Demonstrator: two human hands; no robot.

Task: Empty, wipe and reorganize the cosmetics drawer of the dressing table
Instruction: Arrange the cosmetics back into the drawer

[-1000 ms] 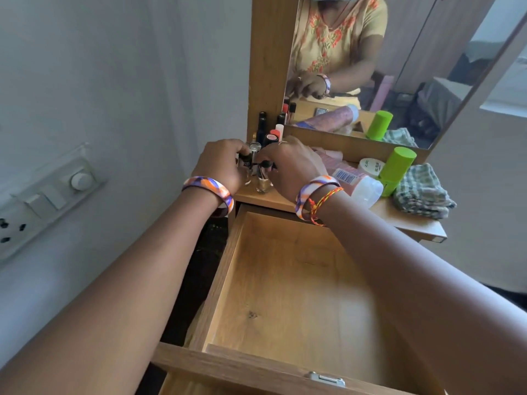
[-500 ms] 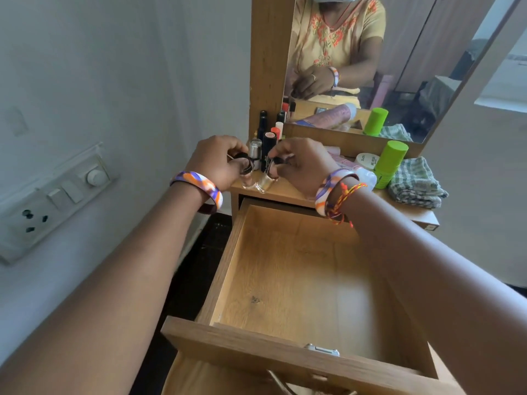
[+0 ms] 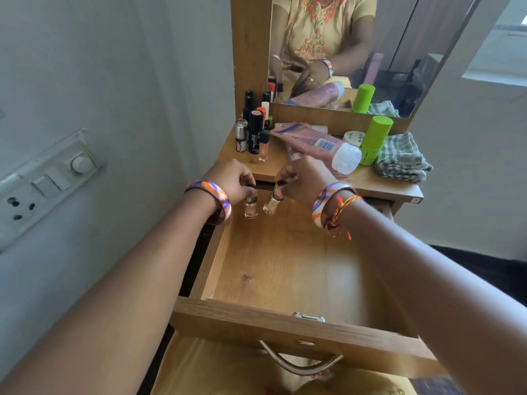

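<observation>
- the two small glass bottles hang over the far left corner of the open drawer (image 3: 285, 317), just below the desk's front edge: the left bottle (image 3: 251, 207) and the right bottle (image 3: 271, 203) sit close side by side, not clearly touching.
- each bottle's long axis runs roughly up and down; the left one looks upright, the right one leans with its base toward the left.
- your left hand (image 3: 231, 182) pinches the left bottle by its cap from above, fingers curled round it.
- your right hand (image 3: 302, 181) pinches the right bottle at its top the same way; the cap is hidden under your fingers.
- both bottles hang straight below their grips, so the drawer floor lies directly underneath; neither base appears to touch the wood yet, though i can't be sure from this angle.
- judged from this, you are putting items back, and the coming move is a short drop into that far left corner, each hand equally near.
- on the desk (image 3: 379, 183) the remaining things wait: upright lipsticks and tubes (image 3: 255, 132) at the left rear corner, a pink tube (image 3: 316, 145) lying across the middle, a green stick (image 3: 373, 139) and a folded checked cloth (image 3: 402, 159) toward the right edge.
</observation>
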